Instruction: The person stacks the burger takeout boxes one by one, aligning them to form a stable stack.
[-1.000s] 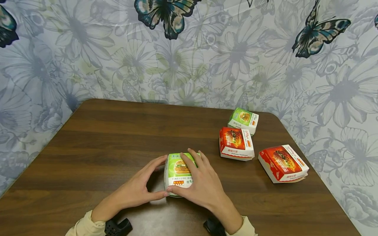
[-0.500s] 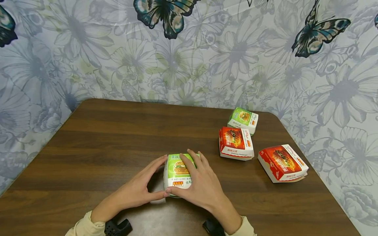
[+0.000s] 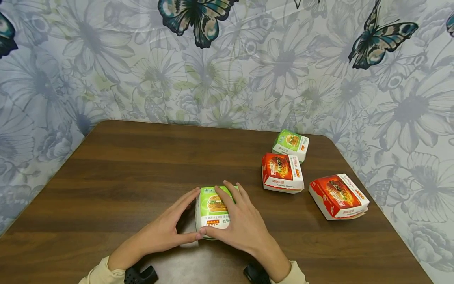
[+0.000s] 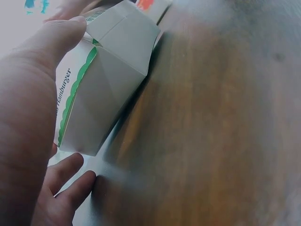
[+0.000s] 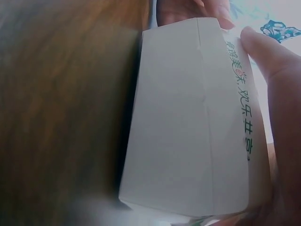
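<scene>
A green-and-white hamburger box [image 3: 213,219] rests on the wooden table in front of me, a burger picture on its lid. My left hand [image 3: 157,230] holds it from the left, thumb by the near corner and fingertips by the far one. Over the right part of the lid lies my right hand [image 3: 244,223], its fingers spread toward the far edge and its thumb on the near left corner. The left wrist view shows the box's [image 4: 106,89] plain pale side and green scalloped trim. Green lettering runs along the box [image 5: 174,117] in the right wrist view.
At the back right stands another green hamburger box [image 3: 291,142]. Just in front of it is a red hamburger box [image 3: 282,172]. A second red hamburger box [image 3: 339,196] lies farther right, near the table's [image 3: 142,157] right edge. A flowered cloth [image 3: 227,79] hangs behind.
</scene>
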Demonstrator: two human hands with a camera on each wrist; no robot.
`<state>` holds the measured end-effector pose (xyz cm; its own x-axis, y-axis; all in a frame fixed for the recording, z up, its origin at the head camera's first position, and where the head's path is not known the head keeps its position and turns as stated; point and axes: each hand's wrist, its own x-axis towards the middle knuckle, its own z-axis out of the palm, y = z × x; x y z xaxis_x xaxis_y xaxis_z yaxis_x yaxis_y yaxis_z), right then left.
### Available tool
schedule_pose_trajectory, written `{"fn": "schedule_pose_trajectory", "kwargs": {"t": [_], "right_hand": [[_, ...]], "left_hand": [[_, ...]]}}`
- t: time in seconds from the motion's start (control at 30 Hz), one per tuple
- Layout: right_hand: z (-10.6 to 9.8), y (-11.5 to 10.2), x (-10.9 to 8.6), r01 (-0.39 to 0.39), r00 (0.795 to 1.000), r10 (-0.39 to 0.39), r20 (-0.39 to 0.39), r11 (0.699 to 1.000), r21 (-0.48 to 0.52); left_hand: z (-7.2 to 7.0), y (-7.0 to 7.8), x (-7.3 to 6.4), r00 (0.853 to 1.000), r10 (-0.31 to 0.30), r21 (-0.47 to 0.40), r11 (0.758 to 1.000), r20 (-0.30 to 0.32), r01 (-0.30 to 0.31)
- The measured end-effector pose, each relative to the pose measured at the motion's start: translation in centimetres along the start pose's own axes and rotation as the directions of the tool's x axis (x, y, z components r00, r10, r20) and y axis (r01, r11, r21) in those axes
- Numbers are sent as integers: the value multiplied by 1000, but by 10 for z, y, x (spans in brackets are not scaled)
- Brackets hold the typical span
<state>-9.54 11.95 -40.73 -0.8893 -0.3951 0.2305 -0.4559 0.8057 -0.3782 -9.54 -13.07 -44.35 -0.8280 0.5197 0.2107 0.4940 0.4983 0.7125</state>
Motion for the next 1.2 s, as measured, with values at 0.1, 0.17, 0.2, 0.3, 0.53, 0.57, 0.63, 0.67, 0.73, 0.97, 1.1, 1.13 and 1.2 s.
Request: {"fn": "schedule_pose_trajectory", "kwargs": {"t": [0.1,0.17,0.2,0.3,0.53,0.57,0.63,0.67,0.73,0.97,1.1,1.13,1.2], "right_hand": [[0,0,0,-2,1000,2,-2,1000,2],[0,1,-1,-2,1000,2,-4,1000,5],[0,1,-1,-1,1000,1,-5,1000,7],[0,1,0,0,1000,0,-4,1000,10],[-1,2,0,-2,1000,2,-4,1000,9],[-2,2,0,-2,1000,2,-7,1000,10],[-2,3,0,0,1000,0,-10,1000,10],[-2,3,0,0,1000,0,-11,1000,11],[-3,3,0,-2,1000,2,-13,1000,17],[-6,7,1,-11,999,13,-51,999,48],[-7,9,0,-14,996,18,-87,998,53],[-8,10,0,-11,995,17,-98,998,54],[-8,11,0,-3,992,10,-124,998,55]], "left_hand": [[0,0,0,1000,-4,-8,1000,4,4],[1,0,0,1000,-3,-12,1000,4,3],[1,0,0,1000,-1,-14,1000,4,2],[1,-1,-1,1000,3,-11,1000,0,-3],[0,-2,-1,1000,15,3,1000,-11,-15],[0,-2,-1,1000,16,5,1000,-12,-16],[1,-2,-1,1000,15,11,1000,-12,-15],[1,-2,-1,1000,15,12,1000,-12,-15],[1,-2,0,1000,13,14,1000,-13,-13],[2,-3,0,1000,10,15,1000,-12,-10],[2,-2,1,1000,4,17,1000,-7,-4],[2,-2,1,1000,3,19,1000,-7,-3],[2,-2,2,1000,7,20,1000,-7,-7]]}}
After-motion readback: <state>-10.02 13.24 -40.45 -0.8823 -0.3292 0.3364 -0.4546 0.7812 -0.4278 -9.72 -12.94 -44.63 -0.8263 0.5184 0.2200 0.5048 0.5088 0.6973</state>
